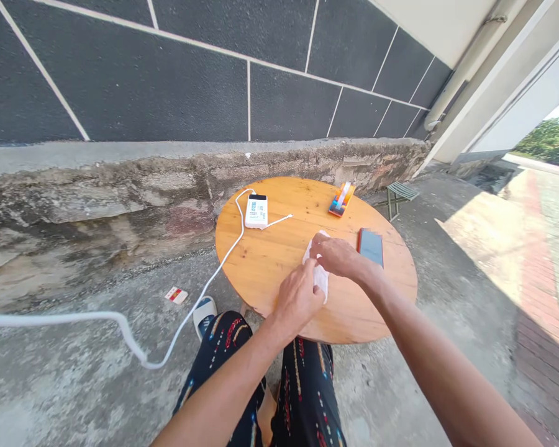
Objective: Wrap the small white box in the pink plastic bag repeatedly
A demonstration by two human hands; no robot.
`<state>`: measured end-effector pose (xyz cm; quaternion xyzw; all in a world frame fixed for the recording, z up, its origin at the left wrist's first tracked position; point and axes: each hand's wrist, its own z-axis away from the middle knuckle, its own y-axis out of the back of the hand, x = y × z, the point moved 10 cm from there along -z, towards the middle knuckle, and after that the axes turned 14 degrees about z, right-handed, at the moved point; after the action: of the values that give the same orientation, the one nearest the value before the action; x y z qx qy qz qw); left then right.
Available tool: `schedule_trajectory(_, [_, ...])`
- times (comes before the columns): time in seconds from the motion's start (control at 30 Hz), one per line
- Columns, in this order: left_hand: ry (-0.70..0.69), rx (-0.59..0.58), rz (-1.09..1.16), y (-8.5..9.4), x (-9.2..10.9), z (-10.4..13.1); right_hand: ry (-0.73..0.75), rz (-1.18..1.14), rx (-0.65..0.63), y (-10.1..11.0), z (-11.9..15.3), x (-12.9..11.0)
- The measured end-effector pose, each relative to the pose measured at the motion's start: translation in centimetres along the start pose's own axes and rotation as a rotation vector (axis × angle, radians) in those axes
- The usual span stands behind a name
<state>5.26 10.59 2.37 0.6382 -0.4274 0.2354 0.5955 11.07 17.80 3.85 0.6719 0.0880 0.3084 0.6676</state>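
Observation:
A white, crumpled tissue or cloth (322, 280) lies on the round wooden table (256, 273), partly hidden under both hands. My left hand (300, 288) has its fingers closed at the cloth's left edge. Just beyond it, my right hand (333, 253) is closed on the cloth's upper part, fingers bent down. A phone with a red edge (371, 246) lies right of my right hand. Farther back on the table is an orange and blue packet (341, 199) with a white strip across it.
A white box-shaped device (256, 211) sits at the table's back left; its white cable (205, 288) runs off the edge to the left. A red and white card (176, 295) lies on the ground. A folding stool (400, 192) stands behind the table, near the wall (190, 93).

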Motion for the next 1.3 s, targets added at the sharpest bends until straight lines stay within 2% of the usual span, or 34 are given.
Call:
schedule_trajectory(0.1, [-0.012, -0.017, -0.025, -0.2, 0.1, 0.0, 0.037, -0.064, 0.017, -0.1, -0.2, 0.0])
schedule_trajectory(0.17, [0.007, -0.025, -0.052, -0.3, -0.1, -0.1, 0.005, -0.141, 0.106, 0.5, 0.4, 0.6])
schedule_trajectory(0.27, [0.022, -0.028, -0.072, -0.3, -0.3, -0.2, -0.173, -0.279, 0.312, 1.3, 3.0, 3.1])
schedule_trajectory(0.33, [0.010, -0.027, -0.074, -0.3, -0.2, -0.1, -0.277, -0.357, 0.409, 0.9, 5.2, 4.5])
schedule_trajectory(0.4, [-0.010, -0.024, -0.076, -0.3, 0.0, -0.1, -0.269, -0.424, 0.436, -0.1, 6.7, 4.4])
schedule_trajectory(0.53, [-0.022, -0.019, -0.084, -0.4, 0.0, 0.0, -0.157, -0.502, 0.424, -1.9, 7.1, 2.4])
schedule_trajectory(0.7, [-0.003, -0.023, -0.077, -0.6, -0.4, 0.1, -0.139, -0.538, 0.358, -2.7, 5.7, 1.1])
schedule_trajectory(0.9, [-0.010, 0.011, -0.027, -0.5, -0.5, 0.2, -0.143, -0.508, 0.319, -2.8, 5.3, 1.0])
schedule_trajectory(1.17, [0.015, 0.018, -0.023, -0.6, -1.0, 0.2, -0.207, -0.482, 0.358, -1.9, 7.6, 0.8])
schedule_trajectory(1.3, [0.003, 0.030, -0.019, -0.6, -0.8, 0.5, -0.159, -0.491, 0.364, -1.9, 8.2, -0.3])
